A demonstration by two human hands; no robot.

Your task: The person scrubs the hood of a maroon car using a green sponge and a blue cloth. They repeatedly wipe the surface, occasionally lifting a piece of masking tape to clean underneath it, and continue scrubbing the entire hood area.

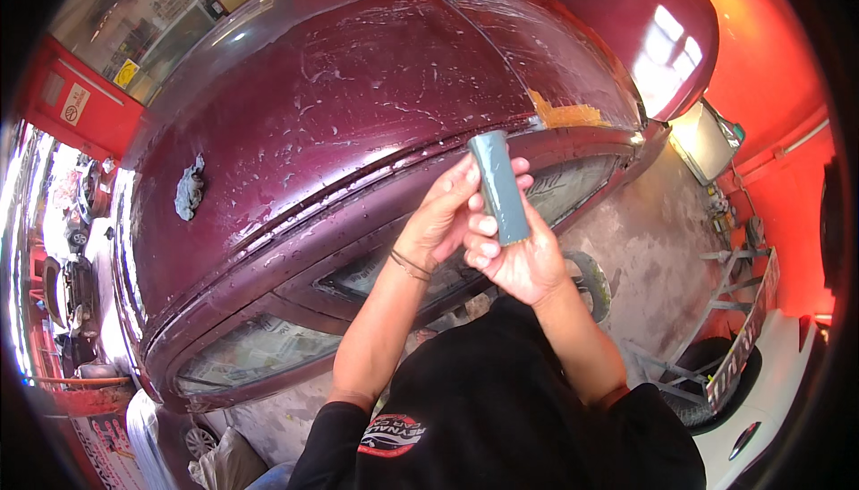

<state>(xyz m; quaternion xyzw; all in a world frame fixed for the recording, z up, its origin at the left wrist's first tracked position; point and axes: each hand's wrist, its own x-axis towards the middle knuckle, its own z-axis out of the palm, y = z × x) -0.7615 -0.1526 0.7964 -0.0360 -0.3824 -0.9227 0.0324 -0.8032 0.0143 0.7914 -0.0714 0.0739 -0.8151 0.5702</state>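
Note:
Between my two hands is a sanding block wrapped in wet grey sandpaper (502, 188), held up in front of the car's side. My left hand (446, 205) pinches its upper edge with thumb and fingers. From the other side, my right hand (517, 245) has its fingers curled round the lower part. Beyond them spreads the wet maroon car roof (376, 74), streaked with whitish residue. Orange masking tape (570, 114) sticks near the roof's front corner. A crumpled grey-blue cloth (190, 188) lies on the roof at the left. Newspaper (262, 352) covers the side windows.
A raised maroon hood (604, 7) stands at the upper right, by a red wall (772, 188). A metal stand (731, 322) and a white car body (758, 416) are at the lower right. A covered bundle (228, 463) sits at the lower left.

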